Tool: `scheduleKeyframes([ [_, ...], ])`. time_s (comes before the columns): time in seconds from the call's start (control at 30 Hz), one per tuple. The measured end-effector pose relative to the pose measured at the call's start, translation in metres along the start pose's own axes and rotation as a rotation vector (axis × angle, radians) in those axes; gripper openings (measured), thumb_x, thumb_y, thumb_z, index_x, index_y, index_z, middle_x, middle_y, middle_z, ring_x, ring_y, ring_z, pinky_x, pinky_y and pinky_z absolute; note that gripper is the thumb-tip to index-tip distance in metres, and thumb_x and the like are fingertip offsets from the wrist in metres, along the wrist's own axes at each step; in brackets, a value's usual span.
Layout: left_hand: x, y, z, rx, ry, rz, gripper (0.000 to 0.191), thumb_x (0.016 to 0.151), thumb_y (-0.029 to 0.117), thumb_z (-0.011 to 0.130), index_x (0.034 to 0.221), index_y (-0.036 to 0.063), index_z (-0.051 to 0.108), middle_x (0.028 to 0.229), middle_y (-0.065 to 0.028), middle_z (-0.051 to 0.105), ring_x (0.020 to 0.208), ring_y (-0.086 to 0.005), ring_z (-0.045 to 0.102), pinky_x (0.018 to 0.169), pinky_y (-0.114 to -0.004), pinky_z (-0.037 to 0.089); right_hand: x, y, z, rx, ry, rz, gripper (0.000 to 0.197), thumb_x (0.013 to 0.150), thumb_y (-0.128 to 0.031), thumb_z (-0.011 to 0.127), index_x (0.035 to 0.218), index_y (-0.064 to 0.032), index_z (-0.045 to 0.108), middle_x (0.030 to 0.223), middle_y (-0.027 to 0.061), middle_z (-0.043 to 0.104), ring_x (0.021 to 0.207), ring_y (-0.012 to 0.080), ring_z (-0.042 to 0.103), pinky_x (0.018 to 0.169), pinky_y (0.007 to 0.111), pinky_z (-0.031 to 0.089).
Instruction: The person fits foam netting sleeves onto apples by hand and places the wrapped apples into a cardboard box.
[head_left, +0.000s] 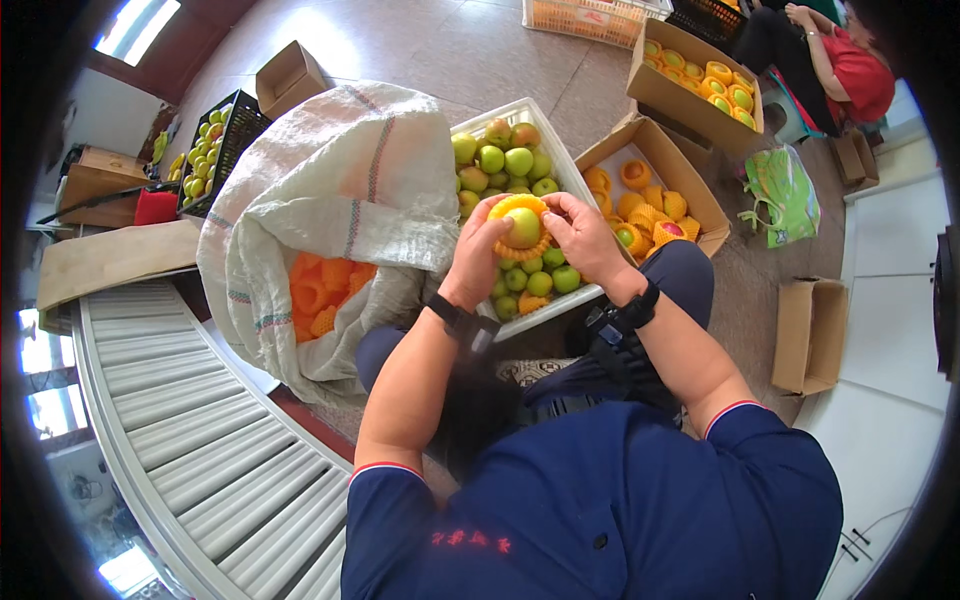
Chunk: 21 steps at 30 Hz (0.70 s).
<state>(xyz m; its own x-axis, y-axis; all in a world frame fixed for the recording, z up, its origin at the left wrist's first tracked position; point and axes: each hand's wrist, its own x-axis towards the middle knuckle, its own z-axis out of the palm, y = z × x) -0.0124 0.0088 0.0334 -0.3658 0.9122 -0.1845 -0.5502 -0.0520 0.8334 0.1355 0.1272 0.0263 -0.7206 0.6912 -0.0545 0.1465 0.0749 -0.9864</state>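
Observation:
Between my two hands, above a white plastic crate (566, 161), is a green apple (523, 228) with a yellow foam net sleeve (517, 204) around it. My left hand (477, 251) grips its left side, the thumb on the apple. On the other side, my right hand (583, 234) pinches the sleeve's edge. Loose green and reddish apples (517, 161) fill the crate. To the left, a white woven sack (315, 180) gapes and shows orange foam sleeves (322, 289). A cardboard box (701, 191) on the right holds sleeved fruit (645, 214).
Another cardboard box (697, 94) contains sleeved apples, near a seated person in red (859, 75). A green plastic bag (784, 195) and a small carton (810, 337) lie right. At left stand a black crate of apples (206, 157) and a white roller conveyor (202, 435).

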Motion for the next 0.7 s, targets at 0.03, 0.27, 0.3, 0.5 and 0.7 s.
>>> scheduleKeyframes([
  [0.03,0.000,-0.001,-0.001,0.023,0.006,0.002,0.042,0.093,0.015,0.052,0.131,-0.0028,0.051,0.122,-0.0108,0.061,0.111,-0.0169,0.058,0.100,-0.030,0.045,-0.001,0.000,0.003,-0.007,0.023,-0.027,0.030,0.094,-0.017,0.062,0.117,0.0026,0.062,0.100,0.0135,0.070,0.090,0.0202,0.068,0.081,0.032,0.054],
  [0.27,0.005,-0.007,0.003,0.190,0.056,0.009,0.039,0.093,0.019,0.057,0.127,0.0000,0.056,0.115,-0.0081,0.063,0.105,-0.0149,0.058,0.095,-0.028,0.046,-0.010,-0.009,-0.003,-0.148,0.027,-0.086,0.028,0.094,-0.013,0.057,0.116,0.0034,0.060,0.103,0.0185,0.068,0.098,0.0289,0.067,0.087,0.037,0.053],
  [0.3,0.004,-0.008,-0.002,0.166,0.069,0.014,0.039,0.092,0.018,0.057,0.127,-0.0001,0.056,0.116,-0.0079,0.062,0.105,-0.0150,0.058,0.094,-0.028,0.046,-0.010,-0.014,-0.001,-0.163,-0.011,-0.108,0.032,0.092,-0.016,0.058,0.118,0.0027,0.059,0.114,0.0215,0.063,0.109,0.0338,0.062,0.094,0.040,0.049],
  [0.5,0.004,-0.013,-0.002,0.262,0.078,-0.019,0.040,0.092,0.018,0.058,0.128,-0.0006,0.053,0.115,-0.0079,0.061,0.104,-0.0150,0.058,0.094,-0.029,0.047,-0.017,-0.025,0.002,-0.557,-0.065,-0.319,0.092,0.075,-0.039,0.079,0.145,0.0007,0.035,0.141,0.0253,0.045,0.129,0.0392,0.050,0.106,0.042,0.044],
  [0.7,0.013,-0.022,0.004,0.313,0.054,-0.061,0.042,0.095,0.021,0.059,0.130,-0.0008,0.050,0.121,-0.0089,0.057,0.110,-0.0156,0.054,0.098,-0.030,0.044,-0.013,-0.013,0.004,-0.737,-0.027,-0.260,0.090,0.072,-0.037,0.081,0.143,-0.0019,0.038,0.136,0.0201,0.050,0.122,0.0375,0.056,0.100,0.044,0.049],
])
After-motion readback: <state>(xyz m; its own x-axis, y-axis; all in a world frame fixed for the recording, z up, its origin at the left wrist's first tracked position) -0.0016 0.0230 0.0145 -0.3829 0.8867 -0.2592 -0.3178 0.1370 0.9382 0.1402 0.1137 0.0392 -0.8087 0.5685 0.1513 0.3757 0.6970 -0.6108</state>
